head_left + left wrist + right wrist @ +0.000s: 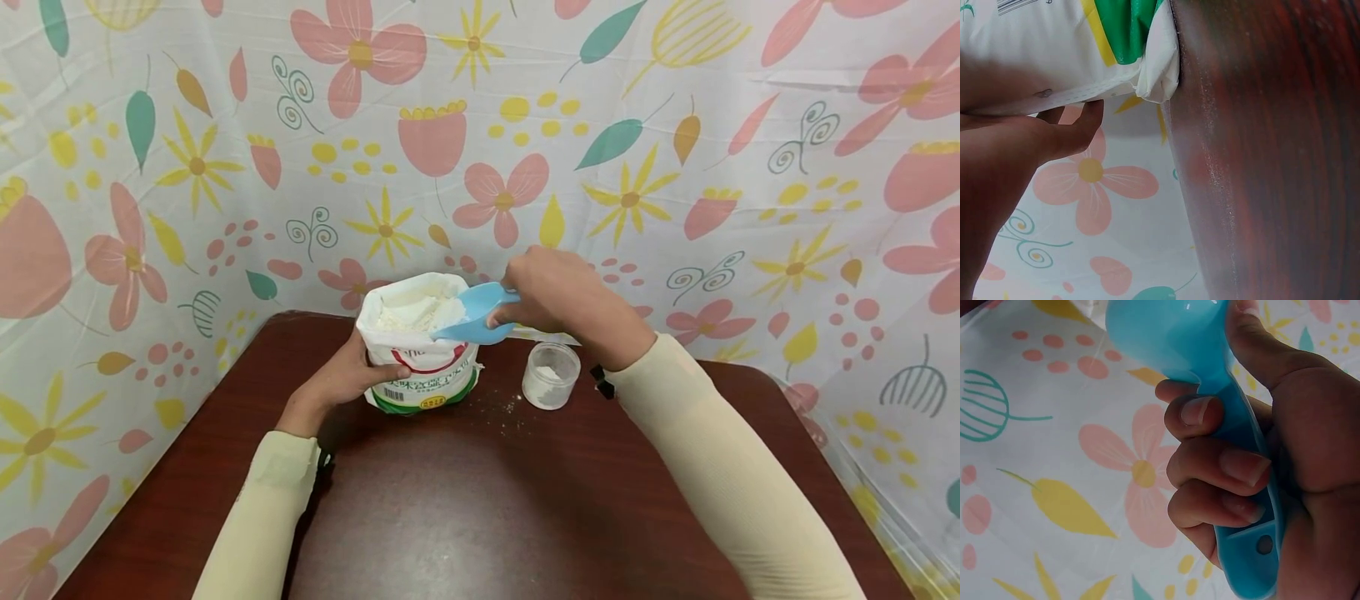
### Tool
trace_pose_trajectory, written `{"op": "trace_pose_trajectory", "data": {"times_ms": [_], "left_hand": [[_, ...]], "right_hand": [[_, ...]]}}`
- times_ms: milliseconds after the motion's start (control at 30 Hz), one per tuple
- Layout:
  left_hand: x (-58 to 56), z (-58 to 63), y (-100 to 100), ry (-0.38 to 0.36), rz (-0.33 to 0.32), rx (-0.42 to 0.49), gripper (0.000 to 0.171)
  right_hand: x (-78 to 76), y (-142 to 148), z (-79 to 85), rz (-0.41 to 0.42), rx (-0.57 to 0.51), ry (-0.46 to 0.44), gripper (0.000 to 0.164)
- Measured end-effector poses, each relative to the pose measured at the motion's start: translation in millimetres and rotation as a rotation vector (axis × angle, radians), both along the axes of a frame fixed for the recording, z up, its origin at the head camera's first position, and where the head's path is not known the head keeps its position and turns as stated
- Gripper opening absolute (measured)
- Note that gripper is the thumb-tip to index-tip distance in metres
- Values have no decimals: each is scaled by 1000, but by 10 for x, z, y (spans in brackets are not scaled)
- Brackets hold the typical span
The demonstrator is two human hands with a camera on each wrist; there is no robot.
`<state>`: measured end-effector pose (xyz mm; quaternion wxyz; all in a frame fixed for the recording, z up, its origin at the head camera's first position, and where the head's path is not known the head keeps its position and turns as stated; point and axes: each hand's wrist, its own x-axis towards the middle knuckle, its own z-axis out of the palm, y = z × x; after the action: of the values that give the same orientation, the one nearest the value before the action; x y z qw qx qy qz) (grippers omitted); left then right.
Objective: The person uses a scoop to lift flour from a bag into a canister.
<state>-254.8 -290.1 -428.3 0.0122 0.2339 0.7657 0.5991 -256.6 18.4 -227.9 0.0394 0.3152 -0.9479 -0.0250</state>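
An opened bag of white powder, likely flour (431, 379), stands on the table with its top rolled wide. My left hand (341, 375) grips the bag's left side, thumb across the printed front. In the left wrist view, fingers (1088, 122) lie along the bag's edge near its green and yellow corner. My right hand (551, 287) holds a light blue scoop (483, 310), its fingers wrapped round the handle (1244, 562). The scoop's front edge dips over the bag's right rim, against the powder (405, 312). The right wrist view shows the scoop's underside.
A small clear jar (547, 396) partly filled with white powder stands right of the bag, below my right wrist. Spilled powder (510, 408) dots the dark wooden table (525, 500) between them. A flower-patterned curtain (502, 192) hangs behind the table.
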Motion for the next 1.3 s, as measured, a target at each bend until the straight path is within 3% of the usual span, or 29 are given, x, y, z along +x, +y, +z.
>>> {"op": "trace_pose_trajectory", "data": {"times_ms": [367,733,1167,1300], "left_hand": [[-11,-10,4,-10,10,-4,116],[-17,-4,21,-12,5,-12,116],[5,-2,13,-20,2,-12,114],[6,-13,7,-26,4,-5,114]], "right_hand": [[-26,150,-105,31,-93,-3,62],[-30,328,-147,58,-157,-14,37],[11,548,-162,95,-219,-2,30],[37,638,-161,72,-219,18,34]]}}
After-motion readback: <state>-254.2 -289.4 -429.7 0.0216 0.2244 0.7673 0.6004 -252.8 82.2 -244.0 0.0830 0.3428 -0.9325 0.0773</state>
